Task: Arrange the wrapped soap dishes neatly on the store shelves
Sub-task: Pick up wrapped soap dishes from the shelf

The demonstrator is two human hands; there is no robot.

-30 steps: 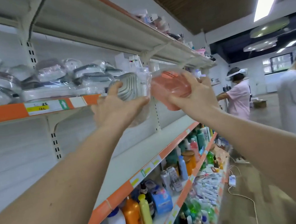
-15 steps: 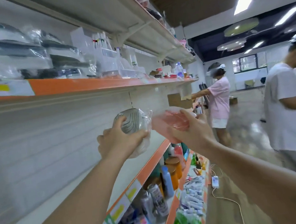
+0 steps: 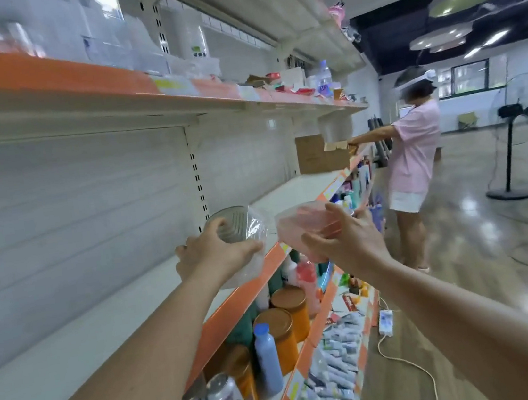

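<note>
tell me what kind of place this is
Most likely a shop aisle for household and toiletry goods: long white wall shelves with orange price-label strips, bottles and orange-lidded tubs stocked below, and another person in pink working at the same shelving.

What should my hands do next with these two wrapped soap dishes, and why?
Probably set the grey soap dish in your left hand down on the white middle shelf just below it. It hovers over bare surface there, while your right hand holds the pink soap dish out past the shelf's edge.
</note>
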